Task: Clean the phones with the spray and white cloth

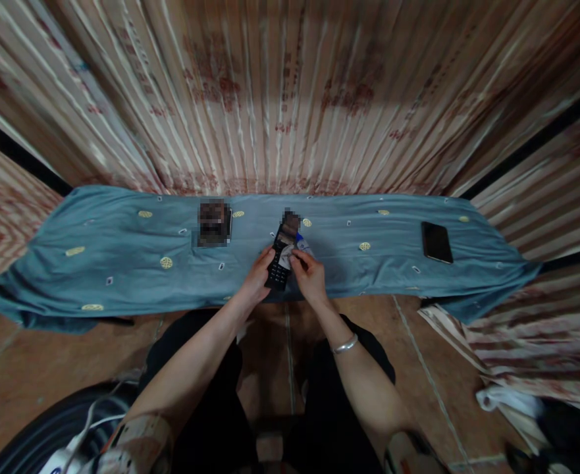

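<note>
My left hand (257, 276) grips a black keypad handset (280, 258), holding it upright by its left edge over the near side of a blue-grey cloth (122, 257). My right hand (309, 275) pinches a small pale cloth or wipe (290, 255) against the handset's right side. A white-and-blue item (303, 244) lies just behind my right hand. A silver bracelet (345, 343) circles my right wrist.
A black smartphone (436, 241) lies flat at the cloth's right end. A dark blurred object (213, 222) sits left of centre. Striped curtains (290, 92) hang behind. Tiled floor and my dark-clothed knees fill the foreground; a dark round object with white cable (72, 428) is at lower left.
</note>
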`<action>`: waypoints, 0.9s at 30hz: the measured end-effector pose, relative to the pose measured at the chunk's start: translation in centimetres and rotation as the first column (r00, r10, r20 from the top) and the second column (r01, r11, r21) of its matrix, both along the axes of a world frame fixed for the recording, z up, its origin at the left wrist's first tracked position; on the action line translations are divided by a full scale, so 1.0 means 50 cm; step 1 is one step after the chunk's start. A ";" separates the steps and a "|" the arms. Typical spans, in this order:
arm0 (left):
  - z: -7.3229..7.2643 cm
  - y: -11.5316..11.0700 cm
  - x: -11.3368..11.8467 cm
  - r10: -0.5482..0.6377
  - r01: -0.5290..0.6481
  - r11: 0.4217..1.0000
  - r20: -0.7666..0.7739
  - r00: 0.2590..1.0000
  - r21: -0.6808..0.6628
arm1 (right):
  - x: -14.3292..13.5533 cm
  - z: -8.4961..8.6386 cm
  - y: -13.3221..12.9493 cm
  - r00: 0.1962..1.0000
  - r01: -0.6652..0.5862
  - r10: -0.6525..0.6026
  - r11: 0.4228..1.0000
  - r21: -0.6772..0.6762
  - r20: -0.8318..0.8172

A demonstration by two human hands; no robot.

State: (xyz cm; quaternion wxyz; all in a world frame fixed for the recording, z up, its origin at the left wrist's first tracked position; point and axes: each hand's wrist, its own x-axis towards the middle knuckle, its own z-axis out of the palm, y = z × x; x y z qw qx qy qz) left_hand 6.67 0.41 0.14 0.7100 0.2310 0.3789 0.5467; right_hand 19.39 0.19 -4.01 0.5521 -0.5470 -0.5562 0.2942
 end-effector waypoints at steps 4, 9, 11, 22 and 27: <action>0.004 -0.016 -0.007 -0.028 0.026 0.998 -0.032 0.999 -0.063 | -0.001 -0.006 0.014 1.000 0.015 -0.016 1.000 -0.005 -0.024; 0.014 -0.035 -0.010 -0.034 0.029 0.994 -0.042 0.999 -0.109 | 0.010 -0.007 0.039 0.998 0.054 -0.056 0.997 -0.061 -0.026; 0.015 -0.042 -0.012 -0.054 0.046 0.989 -0.051 0.997 -0.141 | 0.017 -0.005 0.051 0.996 0.080 -0.082 0.994 -0.069 -0.025; -0.005 -0.062 -0.031 -0.150 0.135 0.982 -0.108 0.983 -0.136 | 0.052 0.001 0.085 0.976 0.155 -0.163 0.985 0.071 0.141; -0.010 -0.066 -0.043 -0.149 0.132 0.985 -0.167 0.975 -0.109 | 0.044 -0.004 0.079 0.932 0.086 -0.152 0.974 0.208 0.330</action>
